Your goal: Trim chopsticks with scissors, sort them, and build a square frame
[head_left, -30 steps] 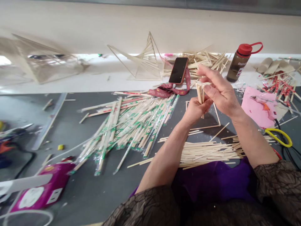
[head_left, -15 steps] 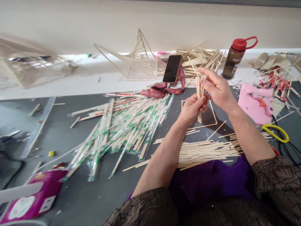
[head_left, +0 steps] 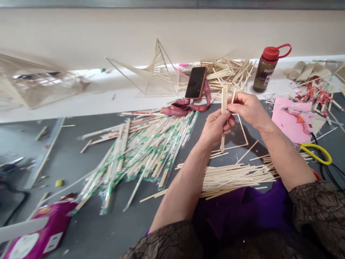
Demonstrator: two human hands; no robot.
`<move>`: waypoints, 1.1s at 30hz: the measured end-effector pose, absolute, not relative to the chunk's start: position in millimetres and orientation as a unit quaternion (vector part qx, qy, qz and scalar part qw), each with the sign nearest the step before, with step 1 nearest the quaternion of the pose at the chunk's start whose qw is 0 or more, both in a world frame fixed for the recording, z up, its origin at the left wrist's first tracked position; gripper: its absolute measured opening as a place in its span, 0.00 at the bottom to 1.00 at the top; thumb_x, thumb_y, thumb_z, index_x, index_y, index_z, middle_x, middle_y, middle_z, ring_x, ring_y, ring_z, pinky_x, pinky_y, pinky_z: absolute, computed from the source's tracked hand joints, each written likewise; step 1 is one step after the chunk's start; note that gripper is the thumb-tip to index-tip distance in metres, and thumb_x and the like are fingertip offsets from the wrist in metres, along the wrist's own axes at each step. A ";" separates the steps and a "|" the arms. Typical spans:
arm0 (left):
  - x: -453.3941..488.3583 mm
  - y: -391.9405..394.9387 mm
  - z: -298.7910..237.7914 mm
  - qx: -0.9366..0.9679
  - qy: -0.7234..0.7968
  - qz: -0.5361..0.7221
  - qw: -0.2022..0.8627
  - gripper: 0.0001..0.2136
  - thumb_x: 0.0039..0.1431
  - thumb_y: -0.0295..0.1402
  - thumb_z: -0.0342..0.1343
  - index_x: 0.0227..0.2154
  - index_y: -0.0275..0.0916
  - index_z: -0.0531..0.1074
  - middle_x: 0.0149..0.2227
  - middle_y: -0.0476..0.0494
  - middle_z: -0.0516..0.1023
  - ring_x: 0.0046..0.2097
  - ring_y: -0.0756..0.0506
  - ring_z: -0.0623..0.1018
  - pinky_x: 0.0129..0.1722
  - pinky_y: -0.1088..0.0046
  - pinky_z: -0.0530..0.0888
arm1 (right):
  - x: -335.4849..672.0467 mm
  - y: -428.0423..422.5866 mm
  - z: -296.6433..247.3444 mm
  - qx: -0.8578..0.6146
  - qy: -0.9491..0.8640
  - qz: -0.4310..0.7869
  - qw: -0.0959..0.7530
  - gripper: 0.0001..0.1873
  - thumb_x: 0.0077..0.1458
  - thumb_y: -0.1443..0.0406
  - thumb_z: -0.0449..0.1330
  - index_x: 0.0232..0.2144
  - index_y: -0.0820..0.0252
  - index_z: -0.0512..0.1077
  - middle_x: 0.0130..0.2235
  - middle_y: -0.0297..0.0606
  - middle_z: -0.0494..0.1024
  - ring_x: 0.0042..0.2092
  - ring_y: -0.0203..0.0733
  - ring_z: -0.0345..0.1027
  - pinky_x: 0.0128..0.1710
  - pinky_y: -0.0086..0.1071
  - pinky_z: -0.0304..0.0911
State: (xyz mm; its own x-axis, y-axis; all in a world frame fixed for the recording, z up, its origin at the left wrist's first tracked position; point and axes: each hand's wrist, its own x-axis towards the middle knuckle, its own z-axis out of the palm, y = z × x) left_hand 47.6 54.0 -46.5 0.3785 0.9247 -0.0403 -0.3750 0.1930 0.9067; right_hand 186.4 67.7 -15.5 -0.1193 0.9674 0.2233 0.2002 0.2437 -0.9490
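My left hand point(head_left: 217, 125) is closed around a small upright bundle of wooden chopsticks point(head_left: 224, 99). Close beside it, my right hand point(head_left: 249, 108) pinches a single chopstick point(head_left: 233, 96) that leans away from the bundle. Under both hands, a square frame of joined sticks point(head_left: 243, 130) lies on the dark table, partly hidden by the left hand. Nearer to me, many loose bare chopsticks point(head_left: 237, 176) lie in a spread pile. Left of my arms is a heap of chopsticks in green-printed clear wrappers point(head_left: 145, 147).
A phone point(head_left: 196, 82) with a red lanyard point(head_left: 185, 107) stands behind the wrapped heap. A red-capped bottle point(head_left: 265, 70) is at the back right. A glue gun point(head_left: 299, 120) rests on pink material point(head_left: 283, 124). A twisted stick model point(head_left: 156, 72) stands along the wall.
My right hand has moved down and closed its fingers on one chopstick, drawing it apart from the bundle. My left hand has shifted slightly left with the bundle.
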 end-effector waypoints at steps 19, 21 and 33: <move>44.6 53.7 -50.8 0.545 0.397 0.460 0.578 0.20 0.56 0.47 0.61 0.19 0.37 0.71 0.14 0.53 0.64 0.16 0.56 0.58 0.17 0.78 0.53 | 200.7 70.2 -17.5 -0.485 -0.740 0.062 0.463 0.06 0.46 0.69 0.64 0.30 0.55 0.75 0.51 0.40 0.73 0.55 0.50 0.66 0.59 0.54 0.59; 44.5 54.5 -52.8 0.573 0.411 0.460 0.540 0.20 0.58 0.47 0.60 0.18 0.37 0.71 0.13 0.54 0.62 0.17 0.55 0.59 0.18 0.77 0.54 | 200.8 70.3 -17.7 -0.480 -0.750 0.058 0.451 0.04 0.46 0.69 0.64 0.28 0.56 0.75 0.51 0.40 0.74 0.53 0.50 0.67 0.59 0.53 0.59; 45.4 48.8 -40.7 0.647 0.526 0.393 0.388 0.18 0.63 0.40 0.50 0.19 0.39 0.70 0.19 0.49 0.73 0.26 0.50 0.72 0.25 0.76 0.64 | 184.8 71.3 -22.1 -0.491 -0.695 0.193 0.489 0.10 0.44 0.75 0.59 0.19 0.56 0.70 0.41 0.36 0.78 0.47 0.43 0.71 0.53 0.41 0.64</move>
